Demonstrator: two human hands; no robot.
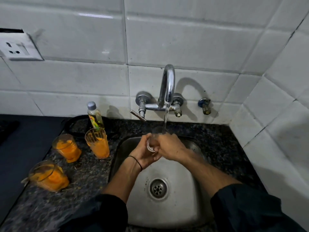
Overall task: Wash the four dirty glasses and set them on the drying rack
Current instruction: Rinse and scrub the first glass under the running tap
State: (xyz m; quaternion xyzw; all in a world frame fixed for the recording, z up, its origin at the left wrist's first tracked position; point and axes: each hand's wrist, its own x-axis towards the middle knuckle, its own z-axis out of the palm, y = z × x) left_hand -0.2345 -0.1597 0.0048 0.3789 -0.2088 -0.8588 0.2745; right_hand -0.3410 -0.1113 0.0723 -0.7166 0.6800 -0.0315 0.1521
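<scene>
We clamp our left hand (142, 153) and right hand (168, 148) on the clear drinking glass (153, 139) under the chrome tap's stream (166, 114); we should tilt its mouth into the flow, gripping firmly.

- White glossy wall tiles (184, 39) meet in a corner at right, catching dim glare.
- A white power socket (18, 47) sits on the wall at left.
- Dark speckled granite desk (93, 171) — a steel sink (175, 206) is set into it.
</scene>
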